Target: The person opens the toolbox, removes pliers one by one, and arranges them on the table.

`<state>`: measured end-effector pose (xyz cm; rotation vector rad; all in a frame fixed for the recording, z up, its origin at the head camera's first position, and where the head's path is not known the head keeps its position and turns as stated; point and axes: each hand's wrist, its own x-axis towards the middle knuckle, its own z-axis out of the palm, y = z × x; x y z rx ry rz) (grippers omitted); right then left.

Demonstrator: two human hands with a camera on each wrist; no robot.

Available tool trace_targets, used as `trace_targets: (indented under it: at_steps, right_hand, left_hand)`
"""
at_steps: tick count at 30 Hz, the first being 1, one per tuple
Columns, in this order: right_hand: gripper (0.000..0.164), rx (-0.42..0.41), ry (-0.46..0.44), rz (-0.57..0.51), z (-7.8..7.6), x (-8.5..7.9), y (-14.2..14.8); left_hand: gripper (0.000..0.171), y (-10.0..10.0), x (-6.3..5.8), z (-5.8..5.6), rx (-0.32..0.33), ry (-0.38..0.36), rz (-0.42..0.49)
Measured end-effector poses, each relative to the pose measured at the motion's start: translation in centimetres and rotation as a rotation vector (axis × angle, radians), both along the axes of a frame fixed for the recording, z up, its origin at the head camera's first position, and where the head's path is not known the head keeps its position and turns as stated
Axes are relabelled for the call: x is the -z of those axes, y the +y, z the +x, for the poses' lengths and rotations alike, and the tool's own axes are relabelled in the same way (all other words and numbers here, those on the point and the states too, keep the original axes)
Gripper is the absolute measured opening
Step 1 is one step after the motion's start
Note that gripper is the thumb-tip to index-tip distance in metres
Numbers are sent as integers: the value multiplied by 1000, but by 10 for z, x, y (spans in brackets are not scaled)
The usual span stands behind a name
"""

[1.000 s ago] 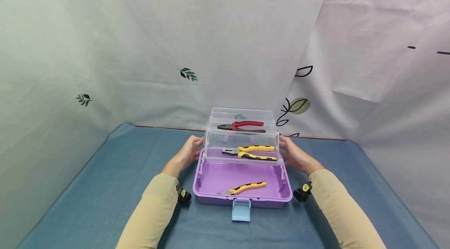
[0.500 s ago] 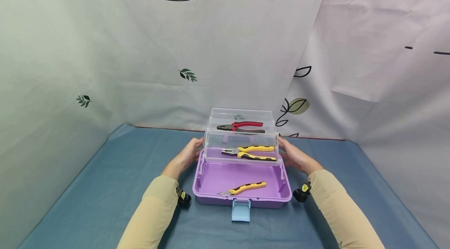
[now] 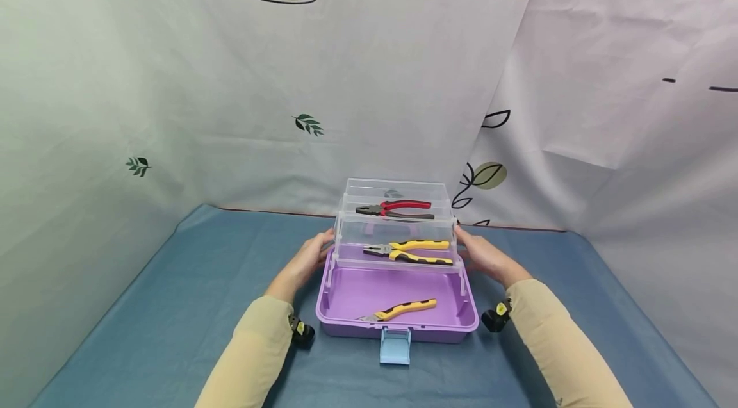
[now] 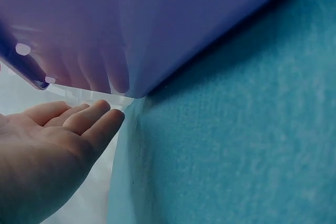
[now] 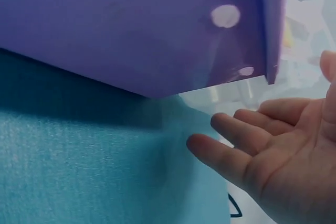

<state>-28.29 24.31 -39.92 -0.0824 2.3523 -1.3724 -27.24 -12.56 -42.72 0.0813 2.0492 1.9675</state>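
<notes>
A purple toolbox (image 3: 398, 330) stands unfolded, with two clear trays raised over its base. Combination pliers with red and black handles (image 3: 406, 204) lie in the upper tray (image 3: 398, 189). Yellow-and-black combination pliers (image 3: 421, 244) are in the lower tray (image 3: 353, 228). Pliers with a yellow-and-black handle (image 3: 410, 307) rest on the base's floor, their tip pointing left. My left hand (image 3: 305, 262) is at the box's left rear side, fingers extended. At the right rear side is my right hand (image 3: 487, 257), its fingers nearly straight. Whether either hand touches the box I cannot tell.
A light blue latch (image 3: 395, 347) hangs down at the box's front. Blue cloth (image 3: 219, 293) covers the table. Behind it hangs a pale printed curtain (image 3: 392, 75), near the table's back edge. Wrist cameras (image 3: 302, 334) sit below both hands.
My left hand has lowered slightly beside the box. The right hand stays almost where it was. Box, trays and pliers keep their places.
</notes>
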Motion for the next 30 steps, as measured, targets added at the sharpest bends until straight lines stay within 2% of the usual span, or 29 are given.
trace_targets:
  at_steps: [6,12,20,26,30]
  right_hand:
    - [82,27,95,79,1,-10,-1]
    - [73,56,212,112,3,-18,-4]
    - [69,98,339,193,5,-26,-7]
    - [61,90,405,216,9,-34,-12]
    - [61,76,437,255,11,-38,-15]
  left_hand:
    - [62,1,-1,5,-9,19,-2]
    - [63,0,3,7,-28,22,-10]
    - [61,1,6,11,-52,38,41]
    - [65,-1,7,14,-49,39,53]
    - [69,-4,6,17,-39,43,26]
